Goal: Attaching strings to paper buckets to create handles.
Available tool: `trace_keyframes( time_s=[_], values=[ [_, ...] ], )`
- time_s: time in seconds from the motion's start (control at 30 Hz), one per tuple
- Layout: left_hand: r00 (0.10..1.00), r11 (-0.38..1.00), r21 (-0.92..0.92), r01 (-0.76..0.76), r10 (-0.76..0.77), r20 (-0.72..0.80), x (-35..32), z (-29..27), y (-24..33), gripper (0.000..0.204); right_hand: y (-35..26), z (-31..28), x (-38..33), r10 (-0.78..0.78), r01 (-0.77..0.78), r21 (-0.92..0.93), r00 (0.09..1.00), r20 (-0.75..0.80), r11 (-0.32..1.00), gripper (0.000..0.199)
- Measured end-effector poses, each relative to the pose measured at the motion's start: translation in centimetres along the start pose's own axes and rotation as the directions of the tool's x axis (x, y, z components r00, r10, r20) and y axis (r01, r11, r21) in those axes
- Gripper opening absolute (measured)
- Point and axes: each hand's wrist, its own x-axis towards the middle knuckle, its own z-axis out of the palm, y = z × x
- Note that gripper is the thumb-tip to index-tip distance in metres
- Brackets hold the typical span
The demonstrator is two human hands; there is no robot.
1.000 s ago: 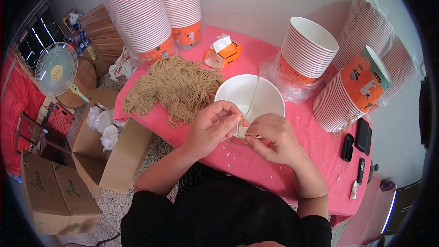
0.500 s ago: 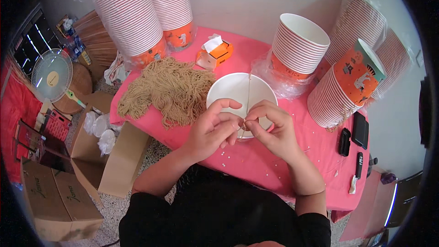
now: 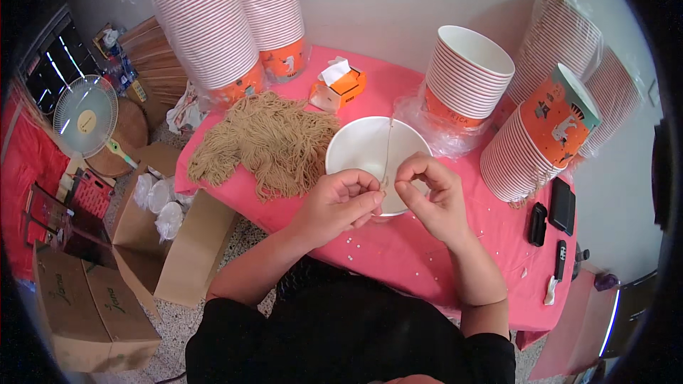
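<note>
The left hand (image 3: pixel 338 203) and right hand (image 3: pixel 434 195) both pinch one thin string (image 3: pixel 388 149). It runs up from their fingertips over the white bowl (image 3: pixel 356 149).

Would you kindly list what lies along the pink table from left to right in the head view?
Heap of tan string → left hand → right hand → tilted stack of orange paper cups → black phone.

Soft, even daylight fills the scene, bright on the white wall (image 3: pixel 398 7) and the pink table (image 3: pixel 427 256), with only faint shadows beneath the hands. The fisheye lens bends straight edges and leaves a black vignette around the rim. The centre is sharp; the outer parts smear slightly.
</note>
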Motion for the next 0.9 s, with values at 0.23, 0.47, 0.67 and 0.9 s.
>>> trace_keyframes(
  time_s=[0.23, 0.47, 0.67, 0.9],
  values=[
    [0.991, 0.97, -0.216, -0.112, 0.094, -0.091, -0.3, 0.0, -1.1, 0.01, -0.1, 1.0, -0.6, 0.025, 0.008, -0.27, 0.993, 0.119, 0.963, 0.014],
    [0.975, 0.97, -0.13, -0.206, 0.192, -0.116, -0.4, 0.5, -1.3, 0.009, 1.0, 1.7, -0.9, -0.024, 0.05, -0.253, 0.994, 0.107, 0.966, 0.009],
    [0.975, 0.97, -0.112, -0.217, 0.21, -0.067, -0.8, 0.2, -1.2, 0.009, -0.3, 1.1, -0.3, -0.253, 0.344, -0.433, 0.933, 0.254, 0.834, 0.008],
    [0.996, 0.969, -0.231, -0.085, 0.081, -0.028, -1.0, -0.7, -0.8, 0.01, -0.4, 1.1, -0.5, -0.002, 0.06, -0.256, 0.975, 0.223, 0.965, 0.004]
  ],
)
